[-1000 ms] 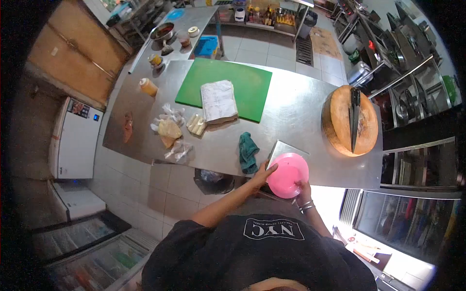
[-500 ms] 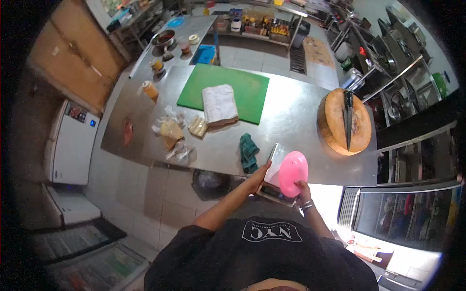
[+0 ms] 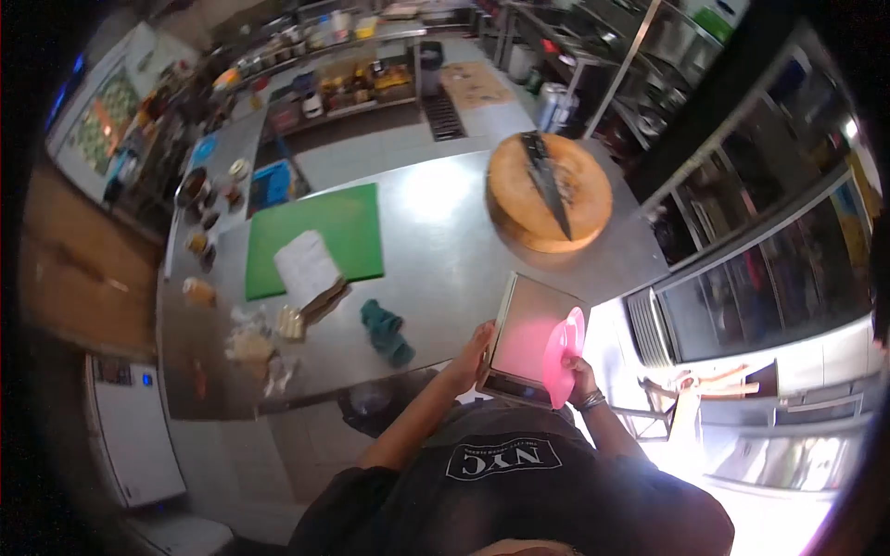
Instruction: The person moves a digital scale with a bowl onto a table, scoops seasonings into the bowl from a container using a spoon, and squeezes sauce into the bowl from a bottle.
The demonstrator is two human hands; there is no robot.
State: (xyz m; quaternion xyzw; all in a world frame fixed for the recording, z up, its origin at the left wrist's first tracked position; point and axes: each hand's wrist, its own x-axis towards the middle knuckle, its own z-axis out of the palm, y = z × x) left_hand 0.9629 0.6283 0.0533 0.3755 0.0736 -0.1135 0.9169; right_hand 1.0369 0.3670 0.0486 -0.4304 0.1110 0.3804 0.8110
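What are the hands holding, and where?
The left hand grips the scale by its left side; the right hand holds the pink dish by its rim.

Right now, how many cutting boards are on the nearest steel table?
2: a green rectangular plastic board on the left half, and a thick round wooden block at the right, beyond the pink plastic dish in the right hand. No others show.

head view | forward, steeply down | steel table (image 3: pixel 434 264) near | wide (corners dark)
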